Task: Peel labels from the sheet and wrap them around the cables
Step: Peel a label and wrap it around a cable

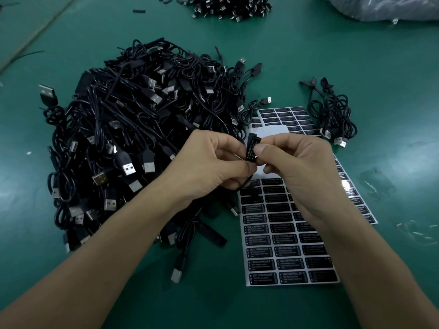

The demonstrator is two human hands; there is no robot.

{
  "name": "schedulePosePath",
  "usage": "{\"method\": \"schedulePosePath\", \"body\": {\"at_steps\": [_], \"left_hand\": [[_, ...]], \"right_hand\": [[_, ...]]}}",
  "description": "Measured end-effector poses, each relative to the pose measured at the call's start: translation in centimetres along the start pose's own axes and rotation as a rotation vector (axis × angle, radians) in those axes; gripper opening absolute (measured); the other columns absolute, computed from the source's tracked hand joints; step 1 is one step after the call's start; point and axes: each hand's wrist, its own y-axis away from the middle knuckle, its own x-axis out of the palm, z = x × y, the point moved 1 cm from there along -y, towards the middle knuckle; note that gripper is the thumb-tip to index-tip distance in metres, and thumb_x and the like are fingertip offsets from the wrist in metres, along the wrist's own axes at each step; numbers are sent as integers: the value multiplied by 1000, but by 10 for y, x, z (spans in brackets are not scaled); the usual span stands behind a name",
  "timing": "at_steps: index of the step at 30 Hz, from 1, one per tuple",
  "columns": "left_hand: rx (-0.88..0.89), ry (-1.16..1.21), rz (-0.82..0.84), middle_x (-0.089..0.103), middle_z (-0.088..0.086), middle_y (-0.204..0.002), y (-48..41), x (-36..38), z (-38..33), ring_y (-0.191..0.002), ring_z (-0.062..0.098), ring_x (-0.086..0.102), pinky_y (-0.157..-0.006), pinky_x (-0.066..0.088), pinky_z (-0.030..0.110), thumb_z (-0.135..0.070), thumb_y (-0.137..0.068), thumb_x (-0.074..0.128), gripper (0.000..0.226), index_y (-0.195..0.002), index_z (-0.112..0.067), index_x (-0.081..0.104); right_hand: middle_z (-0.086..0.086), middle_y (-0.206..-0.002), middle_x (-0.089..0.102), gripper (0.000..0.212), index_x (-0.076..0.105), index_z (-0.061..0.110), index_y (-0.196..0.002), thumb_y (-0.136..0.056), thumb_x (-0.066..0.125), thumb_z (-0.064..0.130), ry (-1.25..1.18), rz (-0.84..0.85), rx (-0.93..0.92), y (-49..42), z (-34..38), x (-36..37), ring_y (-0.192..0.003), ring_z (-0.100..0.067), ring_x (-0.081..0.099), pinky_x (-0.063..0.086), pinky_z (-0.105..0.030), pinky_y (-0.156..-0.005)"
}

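My left hand (211, 160) and my right hand (297, 167) meet above the table, both pinching a small black controller block (252, 148) of a cable. A black label reading LED CONTROLLER lies against the block, under my right thumb and fingers. The cable's loop hangs below my left hand, partly hidden. Under my right hand lies the label sheet (285, 252), with several rows of black labels and a bare white patch near its top. A second label sheet (289, 117) lies behind it.
A large heap of black USB cables (133, 138) fills the green table (237, 305) to the left. A small bundle of cables (332, 117) lies at the right. Another cable pile (228, 7) and a plastic bag (384, 8) sit at the far edge.
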Motion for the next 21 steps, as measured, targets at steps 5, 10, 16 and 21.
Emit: {"method": "schedulePosePath", "body": {"at_steps": [5,10,16,21], "left_hand": [[-4,-15,-4,74,12,-68,-1,0,1,-58,15,68,-54,56,20,-3,-78,82,18,-92,1,72],[-2,-12,0,73,12,-67,-1,0,2,-57,15,67,-53,55,19,-2,-78,82,17,-90,1,71],[1,-10,-3,72,8,-63,-2,1,3,-54,11,67,-52,54,19,-2,-78,82,20,-92,3,70],[2,-13,-1,72,9,-65,-2,0,3,-55,12,67,-52,54,19,-2,-78,82,19,-92,3,70]], "right_hand": [[-1,-71,72,10,76,16,-77,-83,77,9,-7,28,21,-2,-1,-3,-66,-12,64,51,-18,-63],[-2,-70,72,11,76,16,-76,-83,77,8,-7,6,22,-1,0,-1,-64,-12,64,50,-17,-62],[0,-67,72,9,75,13,-77,-83,76,6,1,-33,2,1,1,4,-60,-6,63,51,-16,-59],[2,-66,72,10,74,15,-77,-82,76,6,24,-42,-12,1,2,4,-61,-5,63,51,-16,-59]]}}
